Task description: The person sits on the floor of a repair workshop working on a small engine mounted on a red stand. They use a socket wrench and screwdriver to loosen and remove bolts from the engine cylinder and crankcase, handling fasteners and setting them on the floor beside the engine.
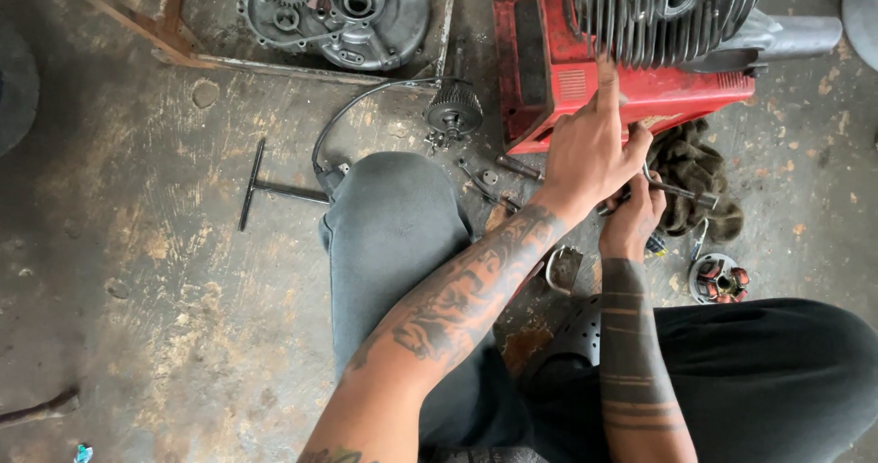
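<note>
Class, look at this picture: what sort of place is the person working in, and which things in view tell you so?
Probably a small engine repair workshop. A red engine housing with a finned cylinder sits on the stained concrete floor, a grey engine casing lies nearby, and a T-handle wrench lies loose.

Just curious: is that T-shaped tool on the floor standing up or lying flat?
Lying flat. The T-handle wrench rests full length on the concrete floor, untouched beside the knee.
</note>
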